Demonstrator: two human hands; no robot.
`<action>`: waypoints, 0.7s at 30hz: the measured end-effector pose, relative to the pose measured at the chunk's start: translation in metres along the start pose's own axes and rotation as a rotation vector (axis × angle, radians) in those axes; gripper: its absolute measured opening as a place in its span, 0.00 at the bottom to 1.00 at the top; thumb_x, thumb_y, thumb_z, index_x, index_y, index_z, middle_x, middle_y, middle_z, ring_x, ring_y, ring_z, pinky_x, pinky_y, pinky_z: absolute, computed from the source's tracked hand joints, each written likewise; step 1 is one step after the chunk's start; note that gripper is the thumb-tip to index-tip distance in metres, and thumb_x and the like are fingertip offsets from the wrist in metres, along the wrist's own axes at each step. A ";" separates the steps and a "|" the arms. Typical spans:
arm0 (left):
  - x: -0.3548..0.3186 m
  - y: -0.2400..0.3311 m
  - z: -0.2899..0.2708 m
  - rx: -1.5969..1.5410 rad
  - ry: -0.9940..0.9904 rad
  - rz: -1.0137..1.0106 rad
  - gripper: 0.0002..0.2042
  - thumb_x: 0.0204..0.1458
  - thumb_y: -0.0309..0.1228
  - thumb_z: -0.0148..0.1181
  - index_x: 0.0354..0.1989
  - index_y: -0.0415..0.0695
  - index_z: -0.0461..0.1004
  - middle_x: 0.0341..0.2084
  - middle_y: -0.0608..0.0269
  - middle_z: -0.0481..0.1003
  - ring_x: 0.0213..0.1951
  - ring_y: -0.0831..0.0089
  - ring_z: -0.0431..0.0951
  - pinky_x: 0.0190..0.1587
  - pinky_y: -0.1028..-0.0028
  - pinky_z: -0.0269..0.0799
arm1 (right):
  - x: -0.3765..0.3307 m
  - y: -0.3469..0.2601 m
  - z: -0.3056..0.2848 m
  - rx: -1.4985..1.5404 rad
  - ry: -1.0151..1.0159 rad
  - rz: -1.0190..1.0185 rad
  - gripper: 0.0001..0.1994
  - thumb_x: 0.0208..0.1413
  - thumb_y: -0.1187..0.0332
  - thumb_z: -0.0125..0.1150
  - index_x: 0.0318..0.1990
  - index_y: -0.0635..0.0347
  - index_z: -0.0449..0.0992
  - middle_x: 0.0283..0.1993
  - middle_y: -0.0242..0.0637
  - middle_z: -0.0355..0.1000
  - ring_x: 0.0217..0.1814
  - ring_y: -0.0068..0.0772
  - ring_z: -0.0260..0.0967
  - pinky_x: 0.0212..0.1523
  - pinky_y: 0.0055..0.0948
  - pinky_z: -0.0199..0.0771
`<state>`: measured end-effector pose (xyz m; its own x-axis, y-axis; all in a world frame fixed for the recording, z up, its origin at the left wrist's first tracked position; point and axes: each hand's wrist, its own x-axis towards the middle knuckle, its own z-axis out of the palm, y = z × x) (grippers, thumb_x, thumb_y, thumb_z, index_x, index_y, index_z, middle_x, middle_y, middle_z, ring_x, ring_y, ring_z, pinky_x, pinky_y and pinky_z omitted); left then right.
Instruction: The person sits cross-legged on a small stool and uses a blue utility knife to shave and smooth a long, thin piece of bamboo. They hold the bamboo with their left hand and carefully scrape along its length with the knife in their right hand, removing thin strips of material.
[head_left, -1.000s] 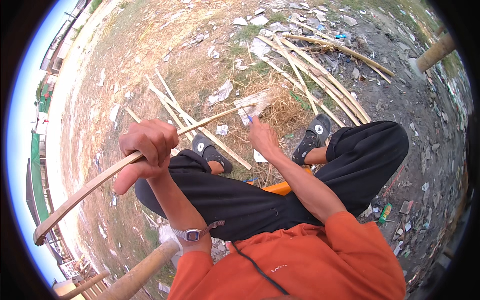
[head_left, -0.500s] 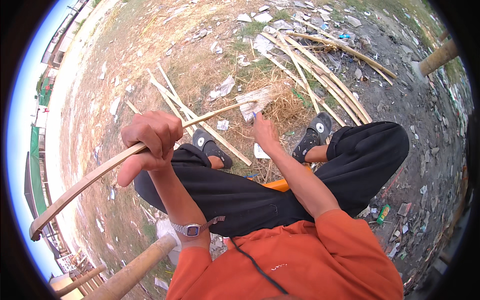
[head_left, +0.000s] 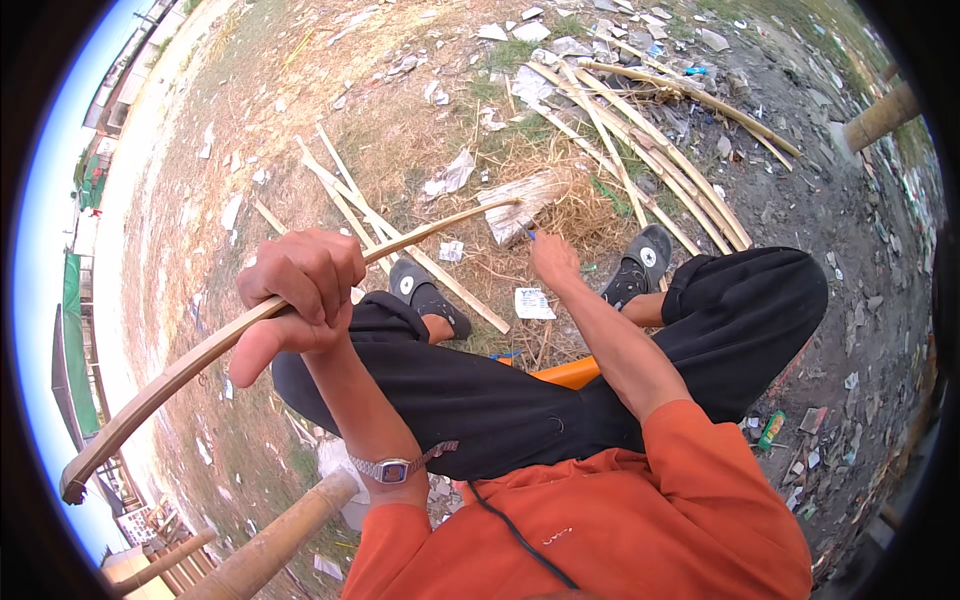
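My left hand (head_left: pixel 303 298) is wrapped around a long, split bamboo strip (head_left: pixel 180 370), its thumb pointing down and outward. One end of the strip sticks out to the lower left. The other tapers toward a pale wooden block (head_left: pixel 522 203) between my feet and appears to lie over it. Closed beside the block, my right hand (head_left: pixel 555 262) grips a blue-handled tool (head_left: pixel 531 235). Only a bit of the blue shows, and I cannot make out its blade or tip. Fine shavings (head_left: pixel 575 205) lie heaped around the block.
Several bamboo strips (head_left: pixel 650 150) lie to the far right, and more strips (head_left: pixel 360 215) to the left past my foot. A bamboo post (head_left: pixel 270 530) stands at lower left, another post (head_left: pixel 880 118) at far right. Litter and stones dot the ground. An orange seat (head_left: pixel 570 373) shows beneath me.
My right hand with the blue-handled tool has shifted slightly right. My left hand still holds the strip, whose lower-left end has dipped a little.
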<state>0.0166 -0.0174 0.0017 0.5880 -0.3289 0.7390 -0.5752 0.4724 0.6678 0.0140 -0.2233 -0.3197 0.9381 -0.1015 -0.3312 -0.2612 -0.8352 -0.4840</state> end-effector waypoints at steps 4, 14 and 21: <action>-0.010 0.004 -0.005 0.040 0.088 -0.015 0.34 0.38 0.72 0.43 0.09 0.50 0.53 0.02 0.76 0.51 0.04 0.84 0.47 0.10 0.82 0.43 | -0.032 -0.033 -0.034 0.156 0.178 0.105 0.13 0.60 0.61 0.44 0.42 0.62 0.66 0.30 0.57 0.72 0.34 0.59 0.72 0.35 0.52 0.70; -0.005 0.002 -0.006 0.050 0.117 -0.024 0.34 0.37 0.72 0.43 0.08 0.50 0.53 0.02 0.76 0.50 0.04 0.84 0.47 0.11 0.82 0.44 | 0.006 -0.026 -0.011 0.181 0.108 -0.031 0.12 0.61 0.61 0.41 0.39 0.62 0.64 0.28 0.60 0.70 0.32 0.64 0.69 0.34 0.55 0.67; -0.005 0.002 -0.004 0.033 0.119 -0.037 0.34 0.37 0.73 0.42 0.09 0.51 0.53 0.01 0.76 0.50 0.04 0.84 0.47 0.11 0.82 0.43 | 0.015 0.004 0.023 0.003 0.072 0.016 0.11 0.58 0.64 0.43 0.41 0.61 0.65 0.32 0.55 0.73 0.37 0.59 0.72 0.36 0.50 0.71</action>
<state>0.0146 -0.0120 -0.0013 0.6714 -0.2451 0.6994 -0.5689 0.4342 0.6984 0.0221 -0.2161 -0.3454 0.9475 -0.1537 -0.2803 -0.2773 -0.8313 -0.4817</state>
